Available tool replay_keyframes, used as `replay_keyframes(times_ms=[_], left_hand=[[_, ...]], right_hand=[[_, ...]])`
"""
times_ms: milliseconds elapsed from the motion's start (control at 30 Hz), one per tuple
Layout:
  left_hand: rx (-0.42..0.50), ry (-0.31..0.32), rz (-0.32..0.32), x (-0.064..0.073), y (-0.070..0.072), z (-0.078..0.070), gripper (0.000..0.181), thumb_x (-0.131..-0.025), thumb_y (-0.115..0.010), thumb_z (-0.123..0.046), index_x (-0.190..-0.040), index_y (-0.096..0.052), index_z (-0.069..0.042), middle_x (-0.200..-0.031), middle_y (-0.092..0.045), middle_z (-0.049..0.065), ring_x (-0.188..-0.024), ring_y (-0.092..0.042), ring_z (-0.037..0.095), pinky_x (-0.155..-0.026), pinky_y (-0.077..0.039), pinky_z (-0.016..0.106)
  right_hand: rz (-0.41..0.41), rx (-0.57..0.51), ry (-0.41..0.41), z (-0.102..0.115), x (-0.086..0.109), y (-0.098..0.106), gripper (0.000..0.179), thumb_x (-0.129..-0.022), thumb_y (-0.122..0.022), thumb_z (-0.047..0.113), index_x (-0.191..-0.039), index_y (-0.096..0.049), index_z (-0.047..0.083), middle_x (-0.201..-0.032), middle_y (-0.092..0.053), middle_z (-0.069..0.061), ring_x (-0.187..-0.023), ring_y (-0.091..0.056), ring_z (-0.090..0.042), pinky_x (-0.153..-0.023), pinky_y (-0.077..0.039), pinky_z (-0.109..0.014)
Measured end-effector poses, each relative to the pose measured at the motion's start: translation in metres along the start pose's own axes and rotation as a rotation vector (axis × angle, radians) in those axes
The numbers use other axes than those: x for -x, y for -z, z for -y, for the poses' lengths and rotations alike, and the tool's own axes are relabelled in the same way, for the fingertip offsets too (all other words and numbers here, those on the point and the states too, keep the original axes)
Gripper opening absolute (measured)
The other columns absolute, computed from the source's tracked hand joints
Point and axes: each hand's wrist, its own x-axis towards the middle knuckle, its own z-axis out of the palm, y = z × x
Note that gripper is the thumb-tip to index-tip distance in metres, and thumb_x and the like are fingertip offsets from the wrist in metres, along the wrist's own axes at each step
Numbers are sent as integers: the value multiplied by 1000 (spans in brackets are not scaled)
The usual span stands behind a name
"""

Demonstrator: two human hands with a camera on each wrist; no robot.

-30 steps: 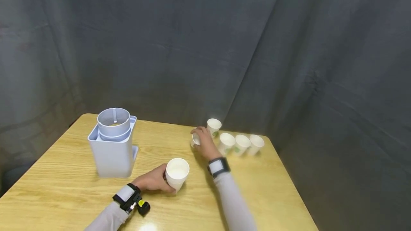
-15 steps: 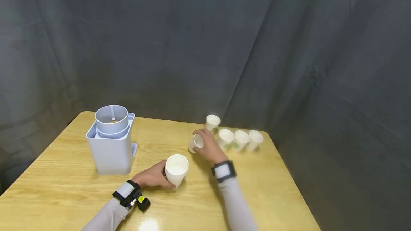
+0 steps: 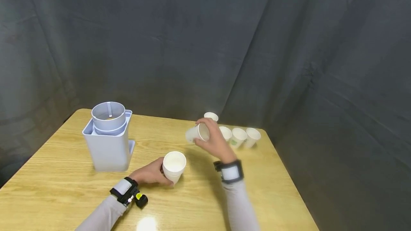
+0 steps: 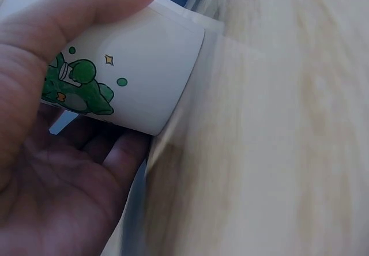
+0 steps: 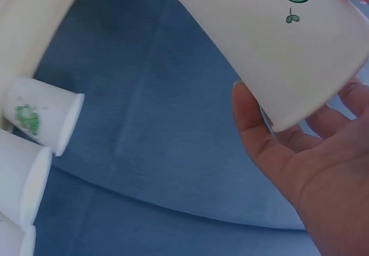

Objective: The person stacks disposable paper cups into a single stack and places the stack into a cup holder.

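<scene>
My left hand (image 3: 151,173) grips white paper cups (image 3: 174,165), upright at the middle of the table; a line below the rim shows one nested in another. A green cartoon print appears on the outer cup (image 4: 144,77) in the left wrist view. Raised over the table farther back, my right hand (image 3: 218,143) holds another paper cup (image 3: 193,134) near its rim, with the mouth tipped toward the palm. In the right wrist view, thumb and fingers wrap the wide end of that cup (image 5: 277,54), which bears a green print.
Several more paper cups stand at the back right, three in a row (image 3: 239,137) and one farther back (image 3: 211,116), partly behind the right hand. A pale blue square bin (image 3: 107,156) with a round collar (image 3: 109,117) on top stands at the left. A dark curtain (image 3: 179,45) hangs behind the table.
The right hand has lifted its paper cup off the tabletop, tilting it with the mouth toward the right. The left hand keeps its grip on the nested cups in about the same place.
</scene>
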Motion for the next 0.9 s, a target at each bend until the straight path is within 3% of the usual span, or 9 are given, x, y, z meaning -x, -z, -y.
replay_keyframes(times_ms=[167,300,533,700,900], left_hand=[[26,-3,12,-1,0,0,74,-71,-89,-12,-136,-54,-6,-126,-65,7,-117,-59,18,-105,-41,32],[32,-11,20,-2,1,1,73,-72,-89,-11,-136,-54,-6,-126,-65,7,-117,-60,18,-104,-42,28],[-4,-14,24,1,1,1,67,-74,-87,-11,-132,-55,-3,-119,-67,6,-110,-62,17,-100,-45,28],[9,-8,36,0,0,0,63,-74,-87,-11,-129,-57,-5,-117,-67,7,-108,-62,20,-99,-47,28],[31,-2,51,-2,0,-3,64,-75,-86,-10,-131,-56,-7,-124,-65,9,-113,-61,21,-101,-45,26]], right_hand=[[0,-13,43,20,3,8,54,-76,-83,16,-124,-59,10,-124,-60,-3,-120,-52,-21,-102,-45,-42],[61,-48,26,33,7,11,51,-75,-81,17,-121,-58,15,-121,-61,0,-108,-56,-16,-88,-50,-34],[153,-142,-2,49,9,-1,48,-75,-78,17,-118,-55,16,-109,-61,3,-83,-59,-13,-66,-53,-28],[203,-147,55,57,6,-16,39,-81,-75,20,-113,-55,15,-99,-58,5,-81,-56,-11,-64,-52,-25],[251,-72,81,60,5,-28,36,-85,-71,26,-116,-56,15,-107,-59,4,-95,-56,-11,-74,-51,-23]])
